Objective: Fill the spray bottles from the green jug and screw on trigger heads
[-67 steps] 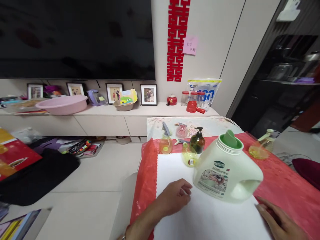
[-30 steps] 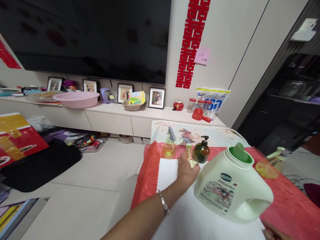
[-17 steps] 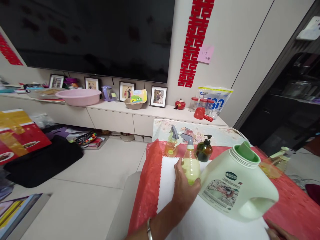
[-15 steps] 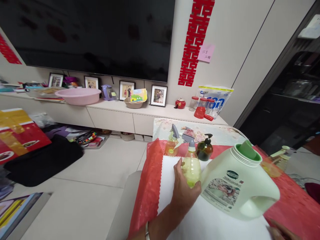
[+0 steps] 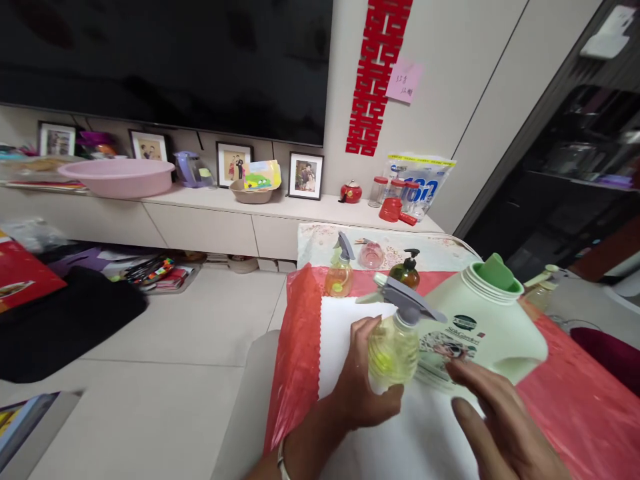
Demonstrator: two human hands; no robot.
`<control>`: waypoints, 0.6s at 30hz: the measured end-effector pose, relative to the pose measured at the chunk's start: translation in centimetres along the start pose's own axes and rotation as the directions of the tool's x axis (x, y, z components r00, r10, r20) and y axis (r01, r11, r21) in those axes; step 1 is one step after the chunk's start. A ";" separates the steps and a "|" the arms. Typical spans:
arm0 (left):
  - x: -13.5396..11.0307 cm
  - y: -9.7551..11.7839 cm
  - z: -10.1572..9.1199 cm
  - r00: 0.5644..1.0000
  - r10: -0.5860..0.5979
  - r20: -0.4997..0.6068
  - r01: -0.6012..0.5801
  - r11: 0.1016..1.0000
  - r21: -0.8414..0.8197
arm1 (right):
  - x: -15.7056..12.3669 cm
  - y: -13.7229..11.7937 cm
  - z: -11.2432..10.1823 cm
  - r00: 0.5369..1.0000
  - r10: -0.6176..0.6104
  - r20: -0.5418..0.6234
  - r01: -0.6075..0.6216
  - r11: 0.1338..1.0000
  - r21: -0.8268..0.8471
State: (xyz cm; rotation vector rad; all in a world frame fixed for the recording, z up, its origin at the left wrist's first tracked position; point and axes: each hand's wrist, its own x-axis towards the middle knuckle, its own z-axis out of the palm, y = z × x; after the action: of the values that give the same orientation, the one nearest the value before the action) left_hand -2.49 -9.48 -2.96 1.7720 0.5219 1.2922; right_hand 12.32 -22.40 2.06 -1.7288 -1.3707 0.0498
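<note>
Over white sheet (image 5: 340, 327) | left hand (image 5: 363, 393) fingers grip spray bottle (image 5: 395, 343), yellow liquid inside | right hand (image 5: 500, 427) fingers spread, empty

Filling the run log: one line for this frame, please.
left hand: grips yellow spray bottle | right hand: open, by detergent jug | surface: white sheet on red cloth

Yellow spray bottle (image 5: 393, 347) with grey trigger, pale green jug (image 5: 487, 327) with darker green cap, white sheet (image 5: 340, 327) on red cloth (image 5: 295, 360)
</note>
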 end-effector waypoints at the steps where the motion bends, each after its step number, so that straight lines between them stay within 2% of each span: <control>1: -0.2 0.1 0.0 0.999 0.037 0.040 -0.036 0.999 -0.017 | 0.7 -0.8 0.9 0.999 -0.034 -0.016 0.036 0.993 0.113; 3: -0.6 0.3 0.1 0.987 0.110 0.115 -0.104 0.993 -0.050 | 1.8 -1.5 2.2 0.998 -0.020 -0.068 0.040 0.952 0.302; 5: -0.9 0.4 0.3 0.974 0.165 0.157 -0.156 0.985 -0.070 | 2.3 -1.6 2.8 0.990 0.037 -0.135 0.021 0.915 0.402; 9: -1.2 0.2 0.9 0.962 0.203 0.181 -0.190 0.978 -0.091 | 1.7 -1.9 3.2 0.978 0.100 -0.182 -0.019 0.916 0.402; 12: -1.3 0.1 1.3 0.981 0.102 0.165 -0.086 0.991 -0.102 | 0.9 -1.6 3.9 0.975 0.106 -0.193 -0.022 0.919 0.394; 15: -1.4 0.6 1.6 0.984 -0.051 0.173 0.064 0.996 -0.066 | 0.5 -1.0 4.7 0.984 0.029 -0.176 0.046 0.913 0.406; 16: -1.4 0.8 1.7 0.983 -0.072 0.172 0.081 0.995 -0.051 | 0.6 -0.9 5.0 0.986 0.002 -0.165 0.068 0.906 0.418; 18: -1.4 1.0 1.9 0.992 -0.025 0.125 0.031 0.998 -0.051 | 0.8 -1.3 5.2 0.989 0.016 -0.148 0.054 0.888 0.456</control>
State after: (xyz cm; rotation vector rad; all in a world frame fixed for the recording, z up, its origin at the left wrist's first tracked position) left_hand -1.38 -11.77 -3.12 1.7817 0.4376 1.1579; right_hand 8.93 -18.67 0.20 -1.2928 -1.1525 0.2149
